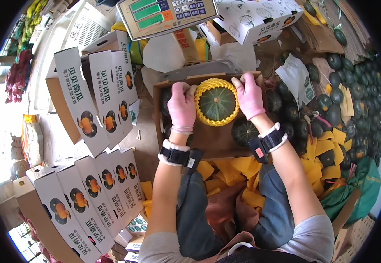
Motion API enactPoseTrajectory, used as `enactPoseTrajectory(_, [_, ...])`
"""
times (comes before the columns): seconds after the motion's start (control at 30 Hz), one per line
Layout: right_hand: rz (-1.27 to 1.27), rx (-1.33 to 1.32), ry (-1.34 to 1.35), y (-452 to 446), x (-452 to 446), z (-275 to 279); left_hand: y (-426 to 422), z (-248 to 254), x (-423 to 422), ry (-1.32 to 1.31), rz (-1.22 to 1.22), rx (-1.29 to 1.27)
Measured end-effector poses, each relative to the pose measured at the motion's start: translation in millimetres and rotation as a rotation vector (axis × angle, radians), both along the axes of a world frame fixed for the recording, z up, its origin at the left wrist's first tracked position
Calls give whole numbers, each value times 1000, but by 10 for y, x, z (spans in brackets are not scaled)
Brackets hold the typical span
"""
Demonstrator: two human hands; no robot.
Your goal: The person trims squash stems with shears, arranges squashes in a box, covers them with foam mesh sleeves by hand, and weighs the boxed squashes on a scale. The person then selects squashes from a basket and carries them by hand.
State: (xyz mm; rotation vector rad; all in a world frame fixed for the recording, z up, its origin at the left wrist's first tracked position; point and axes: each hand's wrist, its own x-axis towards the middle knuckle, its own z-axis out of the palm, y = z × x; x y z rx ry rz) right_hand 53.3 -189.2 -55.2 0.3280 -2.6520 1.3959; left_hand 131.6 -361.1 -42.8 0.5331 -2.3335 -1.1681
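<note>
Between my two hands is a round dark green pumpkin (pixel 216 104) with a yellow foam net (pixel 201 115) around its sides, its stem facing up. My left hand (pixel 182 107), in a pink glove, pinches the net at its left edge. On the right edge of the net, my right hand (pixel 249 96), also gloved in pink, has its fingers closed on it. Both hands are over an open cardboard box (pixel 216 147). Inside the box, another green pumpkin (pixel 244 132) lies at the right, and more are partly hidden behind my left hand.
A scale (pixel 166 17) stands beyond the box. White printed cartons (pixel 74 92) fill the left side, with more (pixel 79 199) below them. Many green pumpkins (pixel 352 79) are heaped at the right. Yellow foam nets (pixel 326 144) and a green bag (pixel 359 193) lie near them.
</note>
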Motion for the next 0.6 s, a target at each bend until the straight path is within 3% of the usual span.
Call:
enactPoseTrajectory(0.03, [0,-68,-20,48,87,1,9,-1,63,34,-15,66])
enactPoseTrajectory(0.1, [169,-138,203,128,249,165,61,187,233,63,-242,-86])
enactPoseTrajectory(0.13, [368,-52,245,242,328,211,36,249,304,31,-384,-340])
enactPoseTrajectory(0.17, [410,125,483,269,364,238,7,244,316,21,-429,-373])
enactPoseTrajectory(0.23, [426,262,523,283,438,244,-49,212,359,-2,-512,-436])
enactPoseTrajectory(0.37, [383,362,11,118,359,356,-145,310,224,-261,-545,19])
enactPoseTrajectory(0.6, [404,274,-47,80,188,291,-188,186,186,-279,-562,157])
